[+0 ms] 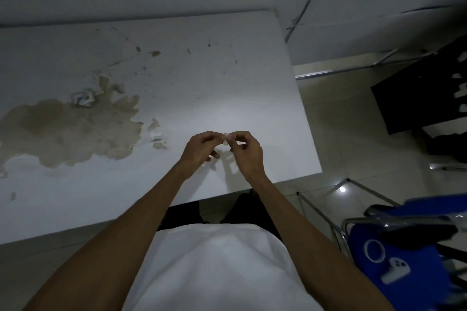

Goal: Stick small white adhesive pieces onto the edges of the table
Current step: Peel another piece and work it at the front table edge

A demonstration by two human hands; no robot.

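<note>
Grip: left hand [199,148] and right hand [245,149] both pinch one adhesive piece [225,137].
Location: above desk [227,70], near right corner.
Technique: likely peeling; separate slowly, keep adhesive face untouched.

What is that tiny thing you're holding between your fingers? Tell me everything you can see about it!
The small adhesive piece is a tiny pale scrap, whitish and perhaps slightly see-through. It is pinched between the fingertips of the left hand and the right hand, held in the air just above the white table, near its front right corner. It is not stuck to anything yet. It is too small and blurry to tell its exact shape.
</note>
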